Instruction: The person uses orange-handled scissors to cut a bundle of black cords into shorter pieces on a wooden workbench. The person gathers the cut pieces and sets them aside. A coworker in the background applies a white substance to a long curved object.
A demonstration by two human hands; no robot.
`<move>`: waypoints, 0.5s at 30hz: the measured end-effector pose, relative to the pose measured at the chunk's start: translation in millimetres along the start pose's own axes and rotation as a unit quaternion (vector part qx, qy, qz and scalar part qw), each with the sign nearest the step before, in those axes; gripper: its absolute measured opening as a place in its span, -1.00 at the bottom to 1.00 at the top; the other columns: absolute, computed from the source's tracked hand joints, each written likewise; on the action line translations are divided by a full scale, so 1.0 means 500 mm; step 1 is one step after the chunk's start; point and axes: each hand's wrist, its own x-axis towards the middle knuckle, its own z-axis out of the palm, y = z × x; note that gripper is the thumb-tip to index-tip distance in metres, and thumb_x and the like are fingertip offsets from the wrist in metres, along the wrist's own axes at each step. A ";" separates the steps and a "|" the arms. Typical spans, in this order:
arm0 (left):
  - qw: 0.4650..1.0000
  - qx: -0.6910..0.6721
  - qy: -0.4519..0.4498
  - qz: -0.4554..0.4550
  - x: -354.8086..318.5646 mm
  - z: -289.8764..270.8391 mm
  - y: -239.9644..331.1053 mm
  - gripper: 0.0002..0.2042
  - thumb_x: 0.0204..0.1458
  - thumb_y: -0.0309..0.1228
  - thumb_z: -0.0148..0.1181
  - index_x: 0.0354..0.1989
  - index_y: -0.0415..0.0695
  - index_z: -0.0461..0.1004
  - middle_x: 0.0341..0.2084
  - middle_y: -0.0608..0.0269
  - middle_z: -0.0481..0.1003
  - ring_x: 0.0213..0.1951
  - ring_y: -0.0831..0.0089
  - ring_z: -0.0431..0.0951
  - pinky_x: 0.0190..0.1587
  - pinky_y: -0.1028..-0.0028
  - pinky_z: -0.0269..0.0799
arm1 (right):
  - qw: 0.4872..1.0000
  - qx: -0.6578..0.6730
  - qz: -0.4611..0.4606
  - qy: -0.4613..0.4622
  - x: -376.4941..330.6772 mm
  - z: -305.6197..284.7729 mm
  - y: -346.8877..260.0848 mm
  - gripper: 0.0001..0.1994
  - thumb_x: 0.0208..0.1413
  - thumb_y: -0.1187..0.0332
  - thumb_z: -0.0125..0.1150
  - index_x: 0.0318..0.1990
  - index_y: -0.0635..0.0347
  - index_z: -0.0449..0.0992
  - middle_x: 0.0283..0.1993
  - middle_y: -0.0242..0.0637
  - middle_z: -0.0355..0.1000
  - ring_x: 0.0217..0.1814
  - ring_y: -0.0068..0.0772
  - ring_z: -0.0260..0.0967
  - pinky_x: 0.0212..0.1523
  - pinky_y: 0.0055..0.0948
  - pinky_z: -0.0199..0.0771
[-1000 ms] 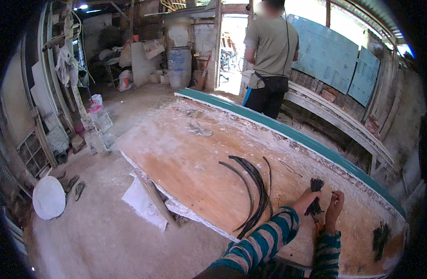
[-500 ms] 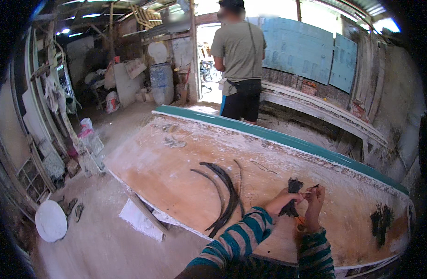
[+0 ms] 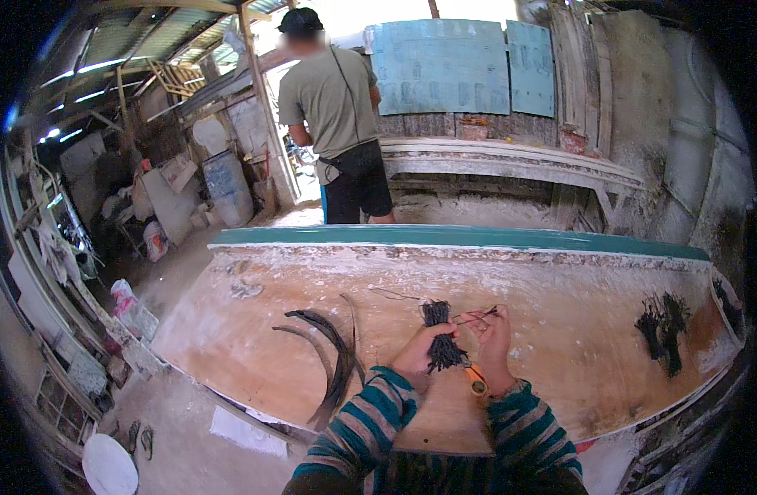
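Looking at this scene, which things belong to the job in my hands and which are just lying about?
Likely part of the job:
- black bundle in your left hand
- thin strand in your right hand
- orange object beside it
- loose black strips
- dark bundles, far right

Apparently just lying about:
- sandals
- white disc
- blue barrel

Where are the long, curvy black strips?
In the head view, the long black strips lie just left of centre on the brown tabletop, left of the left hand, which holds the short black bundle.
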 end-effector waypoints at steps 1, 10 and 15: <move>1.000 -0.005 -0.004 -0.006 0.006 -0.007 0.001 -0.83 -0.06 -0.39 0.14 -0.31 -0.10 0.34 -0.49 0.28 0.41 -0.40 0.43 0.47 -0.33 0.41 0.47 | 1.000 0.006 0.003 0.005 -0.001 0.005 0.004 -0.95 0.07 0.41 -0.16 -0.30 0.09 0.20 -0.30 -0.21 0.38 -0.23 -0.26 0.43 -0.14 -0.35 0.41; 0.996 -0.089 0.021 -0.013 0.018 -0.013 0.011 -0.87 -0.06 -0.51 0.10 -0.33 -0.10 0.32 -0.49 0.23 0.40 -0.39 0.35 0.48 -0.31 0.37 0.46 | 0.999 -0.048 0.013 -0.006 -0.008 0.006 0.006 -0.95 0.11 0.45 -0.20 -0.29 0.15 0.21 -0.31 -0.18 0.34 -0.27 -0.32 0.40 -0.25 -0.38 0.42; 0.995 -0.096 -0.025 0.026 0.045 -0.036 0.005 -0.89 -0.03 -0.46 0.11 -0.36 -0.09 0.31 -0.47 0.19 0.41 -0.35 0.31 0.48 -0.18 0.33 0.42 | 0.994 -0.090 -0.008 -0.054 0.006 -0.024 0.052 -0.90 0.13 0.48 -0.23 -0.22 0.19 0.20 -0.29 -0.19 0.36 -0.31 -0.36 0.40 -0.23 -0.40 0.41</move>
